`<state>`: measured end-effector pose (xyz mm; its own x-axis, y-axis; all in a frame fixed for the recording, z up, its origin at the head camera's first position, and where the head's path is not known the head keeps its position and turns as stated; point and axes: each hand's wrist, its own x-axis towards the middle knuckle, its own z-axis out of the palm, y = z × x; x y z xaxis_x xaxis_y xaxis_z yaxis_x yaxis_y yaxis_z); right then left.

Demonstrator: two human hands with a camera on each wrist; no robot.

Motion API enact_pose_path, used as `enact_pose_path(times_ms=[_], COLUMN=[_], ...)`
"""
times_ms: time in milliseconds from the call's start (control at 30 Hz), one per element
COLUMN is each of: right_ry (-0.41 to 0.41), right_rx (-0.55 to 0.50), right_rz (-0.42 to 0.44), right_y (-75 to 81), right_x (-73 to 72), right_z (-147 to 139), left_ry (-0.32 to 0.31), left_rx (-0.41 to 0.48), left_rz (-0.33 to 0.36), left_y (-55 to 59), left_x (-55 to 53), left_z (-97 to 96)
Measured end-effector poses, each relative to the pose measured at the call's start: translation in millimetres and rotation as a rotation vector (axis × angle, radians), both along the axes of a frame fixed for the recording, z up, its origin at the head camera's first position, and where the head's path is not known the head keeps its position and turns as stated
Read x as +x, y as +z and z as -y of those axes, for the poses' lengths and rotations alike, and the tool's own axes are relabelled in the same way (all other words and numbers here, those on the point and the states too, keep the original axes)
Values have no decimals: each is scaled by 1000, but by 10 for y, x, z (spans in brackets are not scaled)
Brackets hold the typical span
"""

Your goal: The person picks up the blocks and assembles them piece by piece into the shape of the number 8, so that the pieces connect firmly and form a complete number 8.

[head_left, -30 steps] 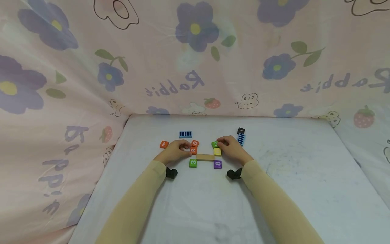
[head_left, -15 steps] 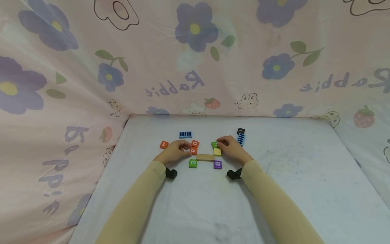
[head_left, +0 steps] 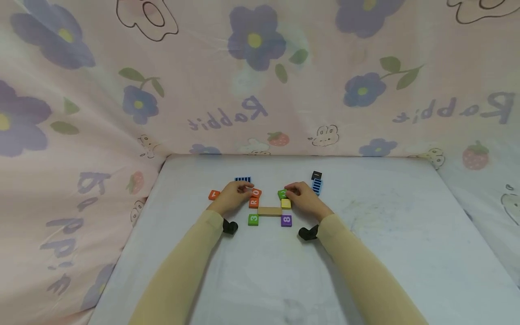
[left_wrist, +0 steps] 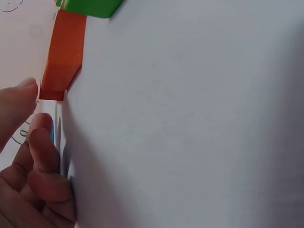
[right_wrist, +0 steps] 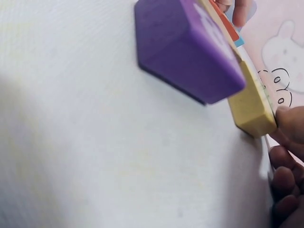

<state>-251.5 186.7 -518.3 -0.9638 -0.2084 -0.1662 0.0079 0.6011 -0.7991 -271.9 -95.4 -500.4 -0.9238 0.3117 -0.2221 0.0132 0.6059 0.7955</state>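
My left hand (head_left: 230, 197) hovers at the left side of an orange block marked 0 (head_left: 255, 193), thumb and index finger apart. In the left wrist view a gap shows between those fingertips. Just below the 0 block lies an orange R block (head_left: 253, 203). My right hand (head_left: 304, 198) pinches the right side of a green block (head_left: 282, 194), whose marking is partly covered. A yellow block (head_left: 286, 203) adjoins it. A plain wooden strip (head_left: 270, 211) spans between the two columns, above a green 3 block (head_left: 253, 220) and a purple 8 block (head_left: 286, 220).
Behind my left hand lies a blue striped block (head_left: 242, 179), partly covered. An orange 1 block (head_left: 214, 195) sits to its left. Beyond my right hand are a second blue striped block (head_left: 317, 186) and a black block (head_left: 317, 175). Patterned cloth (head_left: 260, 113) hangs behind the white table (head_left: 268, 271).
My left hand has shifted forward from beside the R block to beside the 0 block. My right hand stays at the green block. The head view has swung slightly.
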Motion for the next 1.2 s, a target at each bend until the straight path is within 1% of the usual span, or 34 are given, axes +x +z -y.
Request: enact_pose_path(times_ms=[167, 333, 767, 1000, 1200], right_ry=[-9, -4, -11, -22, -24], right_rx=[4, 14, 35, 40, 34], right_rz=[-2, -5, -10, 1, 1], right_y=[6, 5, -21, 2, 0], right_x=[5, 5, -3, 9, 6], right_z=[16, 25, 21, 36, 40], left_ry=[-17, -27, -37, -22, -29], left_rx=[-58, -81, -91, -95, -88], left_rz=[-13, -2, -18, -1, -5], left_y=[20, 18, -19, -25, -26], left_x=[-33, -63, -78, -71, -72], left_z=[-41, -52, -78, -69, -56])
